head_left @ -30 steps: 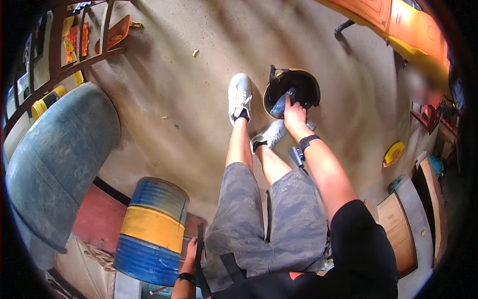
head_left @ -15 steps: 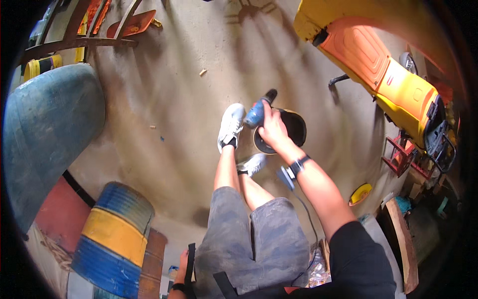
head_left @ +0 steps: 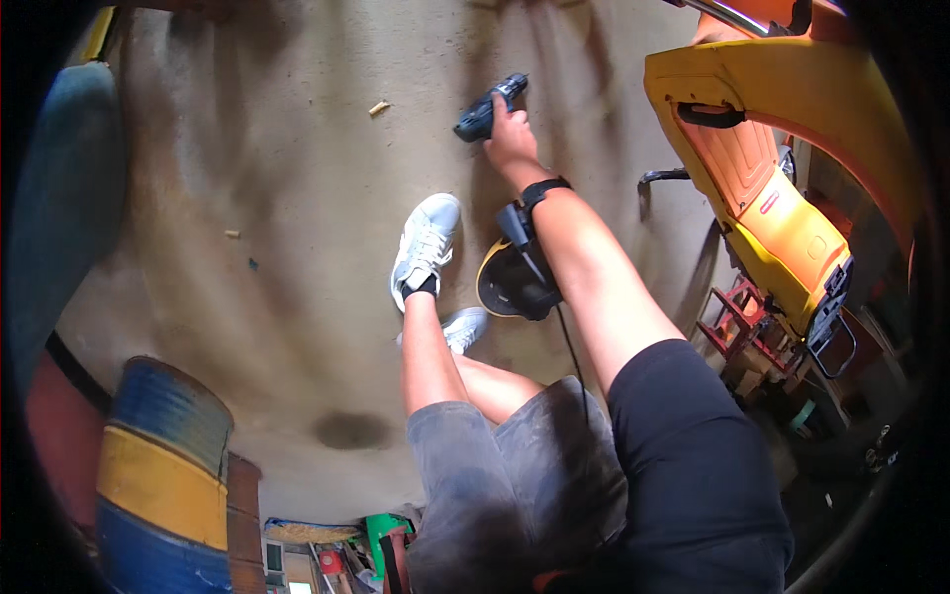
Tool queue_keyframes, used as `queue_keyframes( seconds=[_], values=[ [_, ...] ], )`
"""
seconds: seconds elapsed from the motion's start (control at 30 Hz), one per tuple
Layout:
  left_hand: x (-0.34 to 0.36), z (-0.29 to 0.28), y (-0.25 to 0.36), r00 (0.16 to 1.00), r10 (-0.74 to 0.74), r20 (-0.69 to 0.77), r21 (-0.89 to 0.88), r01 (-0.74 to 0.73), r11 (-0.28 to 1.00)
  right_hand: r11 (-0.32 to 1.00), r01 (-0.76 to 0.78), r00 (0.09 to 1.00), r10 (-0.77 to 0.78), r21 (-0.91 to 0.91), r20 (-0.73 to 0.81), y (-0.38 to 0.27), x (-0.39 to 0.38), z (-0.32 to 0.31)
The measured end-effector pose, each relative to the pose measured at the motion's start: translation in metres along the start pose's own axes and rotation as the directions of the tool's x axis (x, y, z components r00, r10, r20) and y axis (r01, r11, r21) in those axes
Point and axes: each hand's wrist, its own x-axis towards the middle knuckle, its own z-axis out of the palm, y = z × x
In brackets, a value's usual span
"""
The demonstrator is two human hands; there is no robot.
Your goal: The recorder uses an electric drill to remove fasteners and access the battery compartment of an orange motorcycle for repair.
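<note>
My right hand is closed round a dark blue and black cordless drill, held out ahead of my feet above the floor. The drill's chuck points to the far right. On my right wrist sits a strapped device with a thin cable hanging from it. Below that forearm, beside my white shoes, stands a round black tub with a yellow rim, partly hidden by the arm. Of my left hand only a sliver shows at the lower edge, next to a black strap; its fingers are hidden.
A yellow and orange scooter stands at the right, with a red metal frame behind it. Blue and yellow drums and a large blue-green barrel line the left. Small pale pieces lie on the concrete floor.
My right hand has carried the drill forward, away from the black tub and my feet. The view has shifted, and my left hand shows less at the lower edge.
</note>
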Motion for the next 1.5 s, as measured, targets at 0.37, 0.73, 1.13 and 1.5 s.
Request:
queue_keyframes(
  seconds=[0.37, 0.73, 1.13, 1.5],
  values=[
    [0.013, 0.014, -0.030, 0.991, -0.100, 0.086, 0.009, 0.099, 0.995, 0.999, -0.042, 0.998, 0.041, 0.015, 0.046, -0.006, 0.000, 0.032],
    [-0.030, 0.064, 0.170, 0.915, 0.400, 0.051, 0.160, -0.403, 0.901, 0.743, 0.052, 0.998, -0.009, 0.667, -0.067, 0.155, -0.054, -0.054],
    [-0.020, 0.120, 0.092, 0.953, 0.299, 0.041, 0.240, -0.300, 0.923, 0.557, -0.613, 0.725, 0.679, 0.560, 0.118, 0.570, -0.055, -0.212],
    [-0.017, 0.144, -0.235, 0.939, 0.320, -0.127, 0.313, -0.268, 0.911, 0.048, -0.224, 0.934, 0.295, 0.973, 0.200, 0.543, -0.075, -0.251]
  ],
)
